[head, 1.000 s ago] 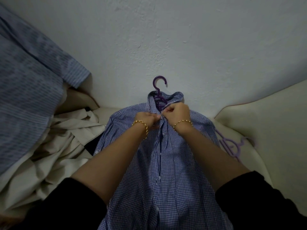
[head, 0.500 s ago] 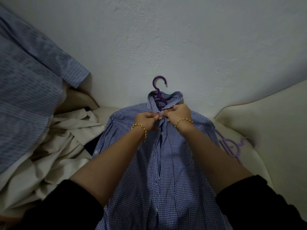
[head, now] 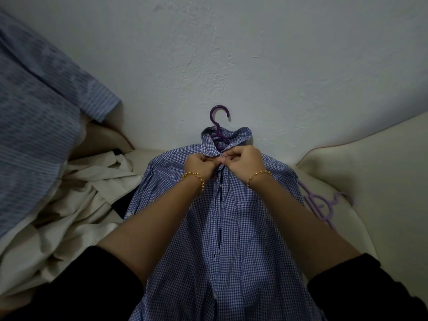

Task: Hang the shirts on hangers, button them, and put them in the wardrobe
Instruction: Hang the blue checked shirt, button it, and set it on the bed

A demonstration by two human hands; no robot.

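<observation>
A blue-and-white checked shirt [head: 231, 239] lies face up on a cream surface, its collar toward the wall. A dark purple hanger [head: 218, 126] sits inside it, with the hook sticking out above the collar. My left hand [head: 200, 166] and my right hand [head: 243, 161] meet just below the collar. Both pinch the shirt's front edges together at the top button. The placket below them lies partly apart. Each wrist wears a gold bead bracelet.
A light purple hanger [head: 322, 205] lies on the cream cushion [head: 370, 181] to the right. Crumpled cream cloth [head: 76, 205] is piled to the left, with a blue striped shirt [head: 34, 112] draped above it. A white wall [head: 231, 54] rises behind.
Both hands have shifted slightly up the shirt front toward the collar and stay pinched together there. The shirt and hanger have barely moved.
</observation>
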